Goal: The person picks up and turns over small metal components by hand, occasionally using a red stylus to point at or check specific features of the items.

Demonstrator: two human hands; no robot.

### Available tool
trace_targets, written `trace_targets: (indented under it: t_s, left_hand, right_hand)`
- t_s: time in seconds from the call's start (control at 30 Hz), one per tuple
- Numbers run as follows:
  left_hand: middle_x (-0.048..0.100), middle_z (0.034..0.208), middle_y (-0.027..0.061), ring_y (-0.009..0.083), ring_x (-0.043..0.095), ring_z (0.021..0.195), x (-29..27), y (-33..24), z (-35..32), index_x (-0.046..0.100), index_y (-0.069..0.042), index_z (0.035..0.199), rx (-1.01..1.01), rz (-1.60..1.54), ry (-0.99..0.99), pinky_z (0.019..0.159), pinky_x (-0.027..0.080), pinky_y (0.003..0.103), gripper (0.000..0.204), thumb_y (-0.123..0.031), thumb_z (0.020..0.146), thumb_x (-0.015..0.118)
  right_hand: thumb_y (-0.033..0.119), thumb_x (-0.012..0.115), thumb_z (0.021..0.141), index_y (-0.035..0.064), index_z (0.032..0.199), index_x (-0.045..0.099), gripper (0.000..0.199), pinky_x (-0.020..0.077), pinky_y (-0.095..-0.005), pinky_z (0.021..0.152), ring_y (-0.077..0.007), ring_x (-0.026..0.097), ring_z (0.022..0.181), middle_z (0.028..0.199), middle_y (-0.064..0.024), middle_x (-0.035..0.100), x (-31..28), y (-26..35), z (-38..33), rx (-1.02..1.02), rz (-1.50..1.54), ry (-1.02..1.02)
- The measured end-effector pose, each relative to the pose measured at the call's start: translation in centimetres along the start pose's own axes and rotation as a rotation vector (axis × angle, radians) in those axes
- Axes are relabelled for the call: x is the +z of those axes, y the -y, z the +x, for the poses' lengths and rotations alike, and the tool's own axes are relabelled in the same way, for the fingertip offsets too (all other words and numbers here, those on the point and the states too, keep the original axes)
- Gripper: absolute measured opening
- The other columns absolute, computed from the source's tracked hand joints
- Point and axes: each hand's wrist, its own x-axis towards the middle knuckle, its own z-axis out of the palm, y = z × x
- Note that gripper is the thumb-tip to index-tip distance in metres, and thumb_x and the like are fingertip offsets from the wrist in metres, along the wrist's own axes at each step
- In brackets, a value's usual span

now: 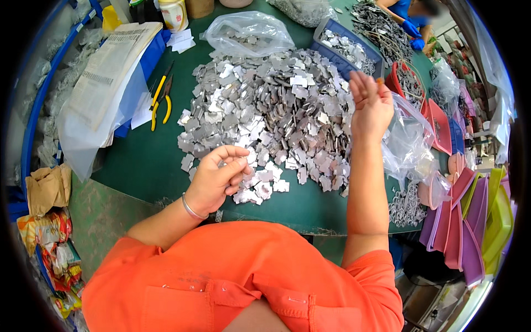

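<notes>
A large heap of small flat silvery metal pieces (276, 110) with notched edges covers the middle of the green table (133, 166). At the heap's near left edge is my left hand (224, 174), its fingers curled in and thumb against them; whether a piece is between them is hidden. My right hand (370, 105) is raised at the heap's far right, in front of a grey-blue bin (345, 69) of metal pieces. Its fingers are stretched upward, and I see nothing held in it. A small orange patch shows at one fingertip.
Yellow-handled pliers (161, 102) lie left of the heap, near newspapers (113, 72). Behind it stands a clear plastic bag (249, 33). To the right are a red bucket (406, 83), plastic bags, metal rings (406, 206) and stacked colored trays (462, 221). A person's blue-gloved hands (412, 34) show far right.
</notes>
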Motion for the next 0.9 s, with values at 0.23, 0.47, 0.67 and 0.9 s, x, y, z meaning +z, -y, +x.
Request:
trace_targets:
  t_s: [0.23,0.47,0.67,0.9]
  left_hand:
    - [0.054,0.075,0.0045,0.0045,0.040,0.055,-1.9,-0.2,-0.5,0.053,-0.003,0.095,0.061,-0.017,-0.102,0.041,0.030,0.016,0.010,-0.007,0.086,0.053]
    - [0.054,0.076,0.0044,0.0038,0.040,0.055,-2.3,-0.2,-0.3,0.054,-0.002,0.094,0.084,-0.015,-0.098,0.041,0.030,0.016,0.009,-0.006,0.085,0.054]
    - [0.055,0.076,0.0041,0.0029,0.041,0.055,-1.5,0.3,-0.6,0.054,-0.002,0.096,0.093,0.067,-0.072,0.041,0.029,0.016,0.013,-0.004,0.083,0.056]
    - [0.056,0.080,0.0011,0.0050,0.047,0.062,-0.4,2.0,0.5,0.056,0.000,0.100,0.423,0.552,-0.057,0.055,0.042,0.018,0.025,-0.007,0.078,0.065]
  right_hand:
    - [0.004,0.058,0.083,0.0066,0.078,0.042,0.017,0.0441,-0.0248,0.050,-0.0157,0.057,0.060,0.075,-0.0115,0.060,-3.1,-1.3,-8.6,0.216,-0.304,0.301]
    - [-0.007,0.063,0.065,0.0044,0.073,0.045,0.022,0.0458,-0.0348,0.068,-0.0289,0.055,0.077,0.092,-0.0122,0.061,-2.1,-4.1,-14.2,-0.235,-0.929,0.843]
    - [-0.007,0.061,0.058,0.0038,0.070,0.046,0.022,0.0448,-0.0361,0.065,-0.0314,0.055,0.076,0.080,-0.0096,0.061,-1.5,-5.8,-13.9,-0.368,-0.985,0.871]
    - [-0.009,0.063,0.074,0.0041,0.067,0.042,0.026,0.0483,-0.0231,0.055,-0.0118,0.059,0.065,0.080,-0.0117,0.063,-1.5,-4.1,-15.5,0.318,-0.443,0.473]
